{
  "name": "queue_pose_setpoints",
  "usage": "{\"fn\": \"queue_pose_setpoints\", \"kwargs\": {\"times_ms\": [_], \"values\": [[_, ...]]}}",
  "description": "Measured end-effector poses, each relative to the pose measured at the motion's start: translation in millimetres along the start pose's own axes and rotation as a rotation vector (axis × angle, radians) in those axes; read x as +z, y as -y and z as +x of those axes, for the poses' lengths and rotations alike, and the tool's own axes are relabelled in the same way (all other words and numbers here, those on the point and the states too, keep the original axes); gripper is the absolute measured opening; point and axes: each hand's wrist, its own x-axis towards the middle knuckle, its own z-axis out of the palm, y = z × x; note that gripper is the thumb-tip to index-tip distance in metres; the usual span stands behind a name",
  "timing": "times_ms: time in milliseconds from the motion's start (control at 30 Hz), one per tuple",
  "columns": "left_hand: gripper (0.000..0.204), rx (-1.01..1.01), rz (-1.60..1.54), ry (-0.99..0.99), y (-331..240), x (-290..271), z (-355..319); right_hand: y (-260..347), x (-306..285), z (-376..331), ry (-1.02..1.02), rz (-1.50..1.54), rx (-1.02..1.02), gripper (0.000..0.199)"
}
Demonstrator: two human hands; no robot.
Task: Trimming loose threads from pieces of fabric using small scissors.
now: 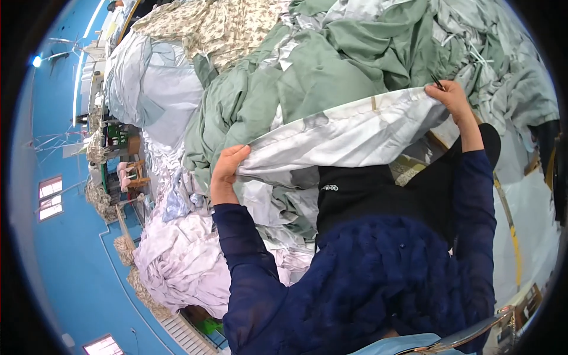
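We are stretching a white cloth between both hands above our lap. Our left hand is gripping its lower edge; our right hand is pinching the far corner. Green fabric is lying heaped behind it, pale sheets piled to our left.

A stretched sheet is spanning the gap between the two hands, the left hand pinching one end and the right hand pinching the other. Beyond both hands a heap of crumpled cloth is piling up, and a patterned fabric is lying behind that, further off. Out past the left hand another bundle of sheets is sitting. Under the sheet, nearer than the hands, the person's lap is lying.
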Motion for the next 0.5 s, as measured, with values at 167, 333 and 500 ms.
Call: {"fn": "queue_pose_setpoints", "kwargs": {"times_ms": [167, 333, 500], "values": [[0.021, 0.012, -0.017, -0.064, 3, 7, 18, -10, -3, 17, -0.047, -0.097, -0.015, 0.024], [0.015, 0.071, -0.036, -0.028, 9, 1, 34, -10, -1, 21, -0.058, -0.048, -0.026, 0.020], [0.014, 0.172, -0.022, -0.010, 8, -1, 38, -16, 2, 25, -0.067, -0.070, -0.063, 0.017]]}}
